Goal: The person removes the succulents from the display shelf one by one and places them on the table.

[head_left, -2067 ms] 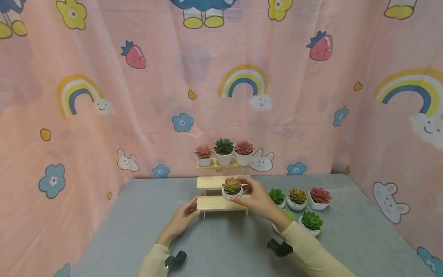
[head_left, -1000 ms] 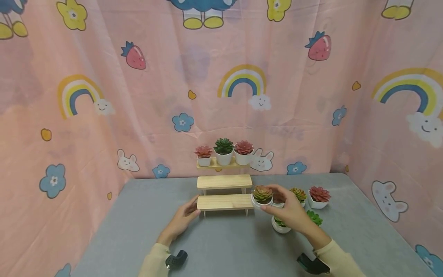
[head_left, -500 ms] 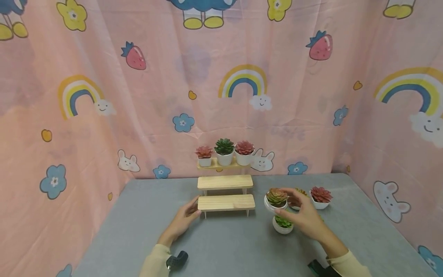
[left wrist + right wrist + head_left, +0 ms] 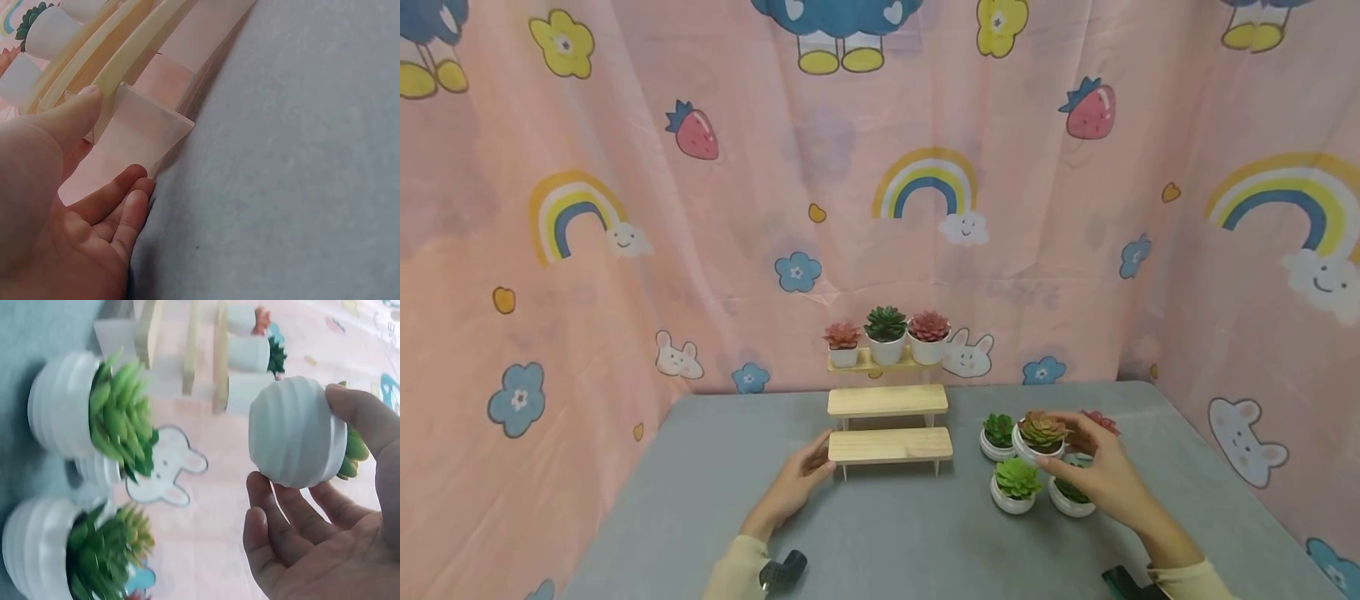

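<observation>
Held above the table at the right, a potted succulent (image 4: 1042, 432) with brownish-green leaves sits in my right hand (image 4: 1112, 482). Thumb and fingers grip its ribbed white pot (image 4: 299, 432) from the side. My left hand (image 4: 792, 487) holds the left end of the three-tier wooden display stand (image 4: 887, 447). In the left wrist view its thumb (image 4: 78, 112) presses a shelf's end, and the other fingers curl beside the clear side panel (image 4: 140, 128). The stand's top shelf bears a small pink succulent (image 4: 842, 337), a dark green one (image 4: 886, 332) and a larger red one (image 4: 928, 333).
Beneath and around my right hand stand more potted succulents: a dark green (image 4: 998, 432), a bright green (image 4: 1017, 483), another green (image 4: 1071, 492) partly covered, and a red (image 4: 1103, 422) mostly hidden. A yellowish one (image 4: 139, 532) shows in the right wrist view. A pink printed curtain (image 4: 737, 208) hangs behind.
My right hand has carried the brownish-green succulent from the stand's lower shelves rightward to above the other pots. The left hand stays at the stand's left end. The head view has tilted up slightly.
</observation>
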`<state>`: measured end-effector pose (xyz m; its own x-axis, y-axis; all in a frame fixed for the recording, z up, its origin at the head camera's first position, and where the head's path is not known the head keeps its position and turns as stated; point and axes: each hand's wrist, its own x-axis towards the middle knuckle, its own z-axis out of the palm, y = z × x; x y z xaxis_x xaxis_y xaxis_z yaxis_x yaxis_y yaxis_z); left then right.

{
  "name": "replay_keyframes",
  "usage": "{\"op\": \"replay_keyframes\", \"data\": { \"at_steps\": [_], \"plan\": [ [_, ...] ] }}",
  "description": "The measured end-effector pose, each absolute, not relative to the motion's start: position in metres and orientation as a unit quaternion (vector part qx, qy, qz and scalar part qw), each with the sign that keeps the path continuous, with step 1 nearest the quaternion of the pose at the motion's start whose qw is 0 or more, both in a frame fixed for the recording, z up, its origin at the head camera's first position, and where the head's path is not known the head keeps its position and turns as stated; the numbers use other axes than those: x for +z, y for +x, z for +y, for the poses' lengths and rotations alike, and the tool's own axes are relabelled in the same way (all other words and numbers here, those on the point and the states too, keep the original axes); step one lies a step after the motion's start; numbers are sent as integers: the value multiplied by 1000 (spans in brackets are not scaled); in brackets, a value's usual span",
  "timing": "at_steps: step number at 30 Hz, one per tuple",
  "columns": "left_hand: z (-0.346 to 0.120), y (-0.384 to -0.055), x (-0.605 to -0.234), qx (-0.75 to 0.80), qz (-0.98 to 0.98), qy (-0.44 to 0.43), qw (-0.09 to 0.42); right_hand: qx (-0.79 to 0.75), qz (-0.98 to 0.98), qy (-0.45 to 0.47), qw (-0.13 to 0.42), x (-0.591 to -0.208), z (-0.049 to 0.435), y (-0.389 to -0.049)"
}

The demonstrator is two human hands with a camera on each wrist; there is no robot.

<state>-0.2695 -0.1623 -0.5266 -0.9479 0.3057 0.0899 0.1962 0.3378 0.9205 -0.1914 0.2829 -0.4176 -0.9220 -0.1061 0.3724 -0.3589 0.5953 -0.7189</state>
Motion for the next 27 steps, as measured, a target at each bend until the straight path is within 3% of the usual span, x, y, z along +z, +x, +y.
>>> {"op": "replay_keyframes", "data": {
  "at_steps": [4,15,27],
  "plan": [
    [-162,-269,-527,554,817,155,49,428,-879,139,159,-421,299,-194],
    [-161,-269,-527,560,814,145,54,425,-892,99,119,-426,340,-199],
    [-161,-269,-527,561,814,142,53,378,-923,65,14,-434,387,-201]
  ]
}}
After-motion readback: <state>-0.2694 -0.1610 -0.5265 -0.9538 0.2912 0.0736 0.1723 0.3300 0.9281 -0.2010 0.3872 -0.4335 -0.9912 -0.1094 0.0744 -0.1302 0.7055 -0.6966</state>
